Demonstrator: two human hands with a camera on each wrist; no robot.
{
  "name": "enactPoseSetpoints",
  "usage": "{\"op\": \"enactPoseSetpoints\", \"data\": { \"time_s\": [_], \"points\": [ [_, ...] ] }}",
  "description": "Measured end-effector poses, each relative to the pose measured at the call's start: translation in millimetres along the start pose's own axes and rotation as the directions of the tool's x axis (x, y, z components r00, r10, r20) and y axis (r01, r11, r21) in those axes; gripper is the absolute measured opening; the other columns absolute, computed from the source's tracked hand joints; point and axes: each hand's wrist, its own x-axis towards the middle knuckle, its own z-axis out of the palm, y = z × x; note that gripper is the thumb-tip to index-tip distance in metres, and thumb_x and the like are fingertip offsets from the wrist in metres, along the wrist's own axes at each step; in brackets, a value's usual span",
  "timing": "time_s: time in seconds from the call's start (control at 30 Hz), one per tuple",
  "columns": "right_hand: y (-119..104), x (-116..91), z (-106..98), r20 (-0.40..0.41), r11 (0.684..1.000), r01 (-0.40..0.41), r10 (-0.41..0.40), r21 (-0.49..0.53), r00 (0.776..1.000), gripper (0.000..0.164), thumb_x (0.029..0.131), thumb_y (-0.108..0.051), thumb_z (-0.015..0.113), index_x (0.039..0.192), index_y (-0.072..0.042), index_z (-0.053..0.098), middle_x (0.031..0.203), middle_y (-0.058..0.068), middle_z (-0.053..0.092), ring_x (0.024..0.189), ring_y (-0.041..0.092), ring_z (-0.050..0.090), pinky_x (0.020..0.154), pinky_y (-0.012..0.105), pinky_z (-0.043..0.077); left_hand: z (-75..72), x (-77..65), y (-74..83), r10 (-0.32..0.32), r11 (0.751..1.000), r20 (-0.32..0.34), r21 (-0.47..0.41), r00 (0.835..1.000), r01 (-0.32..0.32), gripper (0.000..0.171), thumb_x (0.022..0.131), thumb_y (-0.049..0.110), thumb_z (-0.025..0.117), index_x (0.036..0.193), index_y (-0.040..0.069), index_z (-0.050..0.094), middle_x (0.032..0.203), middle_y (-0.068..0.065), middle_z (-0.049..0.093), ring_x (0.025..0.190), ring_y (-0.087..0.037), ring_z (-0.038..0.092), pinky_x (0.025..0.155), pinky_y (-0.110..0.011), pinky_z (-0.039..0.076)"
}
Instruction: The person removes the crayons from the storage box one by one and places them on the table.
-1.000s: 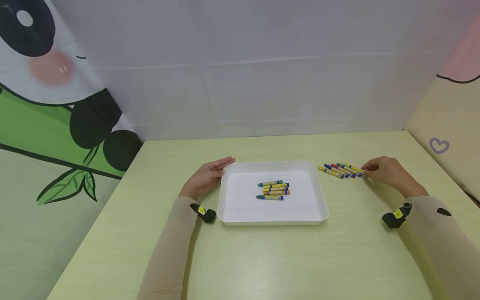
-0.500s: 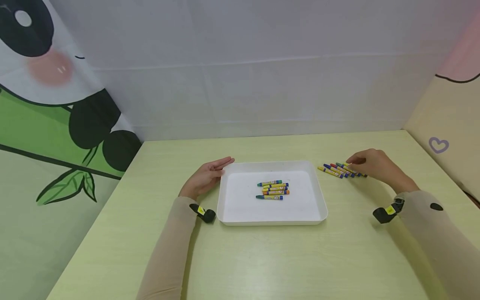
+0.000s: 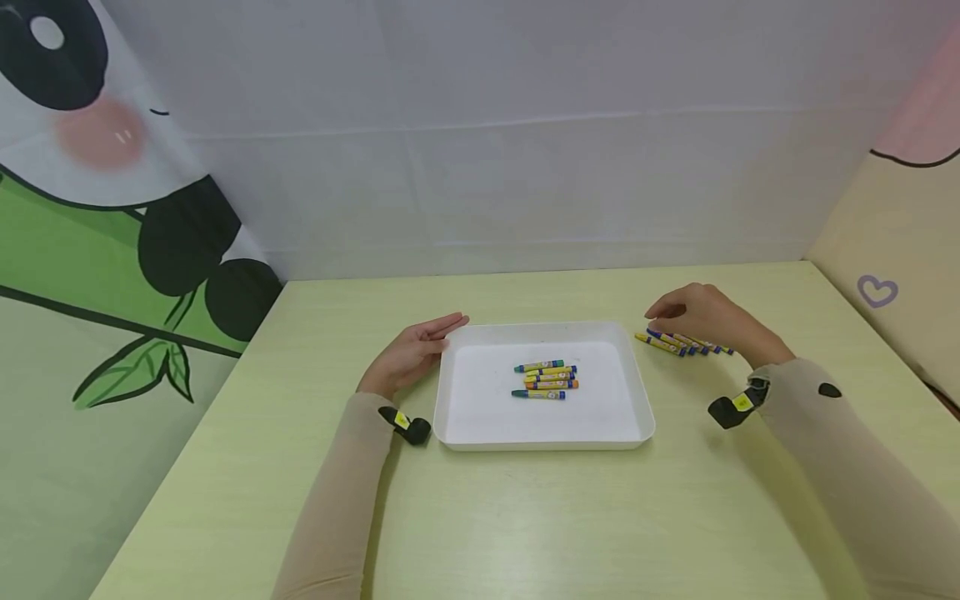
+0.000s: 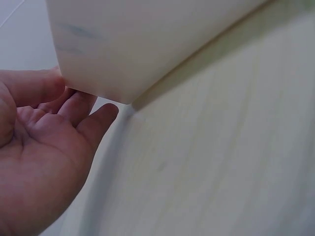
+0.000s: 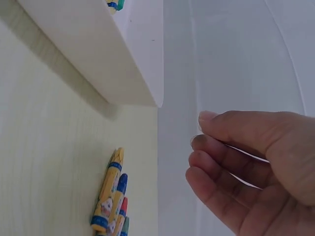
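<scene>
A shallow white tray (image 3: pixel 487 425) stands on the table with several crayons (image 3: pixel 546 396) lying inside. My left hand (image 3: pixel 405 358) holds the tray's far left corner, its thumb against the rim; in the left wrist view the other fingers reach partly out of sight behind the corner. My right hand (image 3: pixel 705 317) hovers over the far end of a slanted row of crayons (image 3: pixel 663 343), right of the tray. The right wrist view shows the bent right fingers (image 5: pixel 211 187) with nothing between them and the thumb. A yellow crayon (image 5: pixel 109 189) heads this row.
The pale table (image 3: pixel 525 525) meets a light cloth backdrop (image 3: pixel 480 200) at its far edge. Printed side panels (image 3: pixel 900 242) flank it. Black wrist cameras (image 3: pixel 731 410) sit on both sleeves.
My right hand has moved left and away along the crayon row, from its right end to its left end. The left hand, tray and crayons look unmoved.
</scene>
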Motion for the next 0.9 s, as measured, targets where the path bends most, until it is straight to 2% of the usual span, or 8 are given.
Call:
{"op": "enactPoseSetpoints", "data": {
  "time_s": [0.43,0.7,0.9],
  "points": [
    [-34,26,15,0.089,0.995,0.097,-0.098,0.019,0.991,0.022,0.091,-0.018,0.066,0.109,-0.007,0.072,0.105,0.006,0.071,0.092,0.019,0.064,0.081,0.037,0.054,-0.2,2.6,-1.1,0.007,1.0,0.004,0.003,1.0,-0.007,0.054,0.099,-0.009,0.037,0.15,0.006,0.031,0.157,-0.007,0.031,0.146,-0.02,0.025,0.117,-0.039,0.023],
    [-49,41,32,0.147,0.994,0.098,-0.105,0.053,0.984,0.021,0.09,-0.017,0.067,0.108,-0.006,0.073,0.105,0.005,0.071,0.092,0.017,0.063,0.084,0.037,0.053,-0.7,0.8,0.1,0.005,1.0,0.011,0.002,1.0,-0.005,0.054,0.099,-0.008,0.037,0.151,0.006,0.031,0.157,-0.007,0.03,0.146,-0.02,0.025,0.117,-0.039,0.023],
    [-60,51,46,0.198,0.992,0.119,-0.124,0.036,0.972,0.02,0.09,-0.016,0.068,0.107,-0.007,0.073,0.102,0.004,0.071,0.089,0.016,0.061,0.081,0.034,0.052,-1.1,0.0,0.7,-0.002,1.0,0.004,0.001,1.0,0.002,0.054,0.099,-0.007,0.038,0.15,0.007,0.032,0.157,-0.006,0.031,0.146,-0.02,0.026,0.117,-0.039,0.023]
  ]
}}
